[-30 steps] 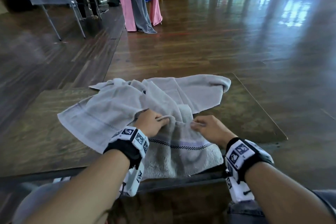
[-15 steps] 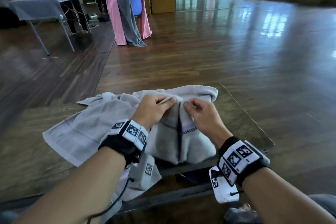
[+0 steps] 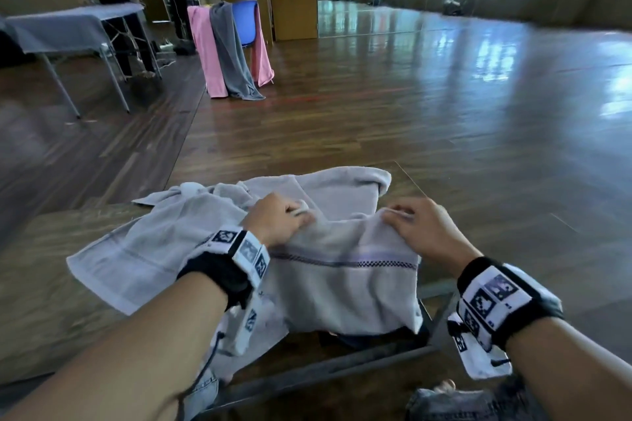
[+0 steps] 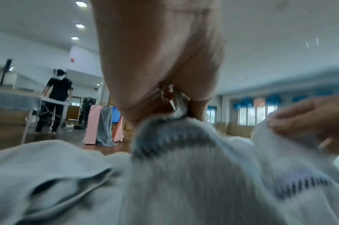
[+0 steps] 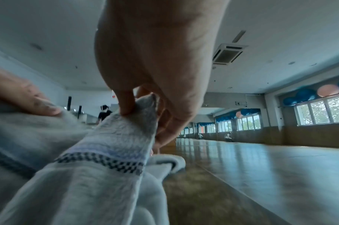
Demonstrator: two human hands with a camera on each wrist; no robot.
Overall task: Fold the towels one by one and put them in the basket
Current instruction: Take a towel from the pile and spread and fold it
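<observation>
A light grey towel [image 3: 342, 287] with a dark checked stripe lies crumpled on a low wooden table [image 3: 51, 284], its near end lifted off the top. My left hand [image 3: 280, 219] grips one upper corner of that end, and my right hand [image 3: 410, 219] pinches the other corner, a short span apart. The left wrist view shows my left hand [image 4: 170, 105] bunched on the towel [image 4: 183, 175]. In the right wrist view the thumb and fingers of my right hand [image 5: 143, 109] pinch the towel [image 5: 107, 159]. No basket is in view.
A pink towel [image 3: 205, 55] and a dark grey towel [image 3: 229, 51] hang over a blue chair [image 3: 244, 20] further back. A folding table [image 3: 68, 24] with a grey cloth stands at the left, a person behind it. Wooden floor stretches to the right.
Both hands lifted the towel's near end off the table and then drew apart, spreading the striped edge between them. The camera tilted up.
</observation>
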